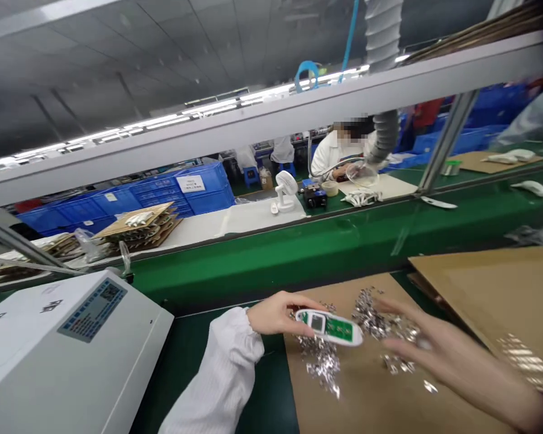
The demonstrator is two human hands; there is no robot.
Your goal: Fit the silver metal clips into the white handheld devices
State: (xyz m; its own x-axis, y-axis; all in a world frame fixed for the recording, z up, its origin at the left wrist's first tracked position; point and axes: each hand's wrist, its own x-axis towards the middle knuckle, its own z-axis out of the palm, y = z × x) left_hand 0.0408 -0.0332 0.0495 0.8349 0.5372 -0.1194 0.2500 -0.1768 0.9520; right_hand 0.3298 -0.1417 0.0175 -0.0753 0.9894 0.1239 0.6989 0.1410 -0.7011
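Observation:
My left hand [278,314] is closed on one end of a white oval device housing [358,337] with a green circuit board [339,330] showing in it. A small grey square, like a screen, sits on the board near my fingers. Beneath it, small shiny metal pieces [323,364] lie scattered on a brown cardboard sheet [348,398]. My right hand [428,340], smeared by motion, hovers over another heap of the metal pieces [371,313]. Its thumb and fingers look apart, and I make out nothing held between them.
A white machine box [117,337] stands at my left. More cardboard [493,283] lies at the right. Beyond runs a green conveyor belt [253,253] carrying white housings [438,204]. A metal beam [235,123] crosses above. Across the belt, a co-worker [339,154] sits near a white fan [286,190].

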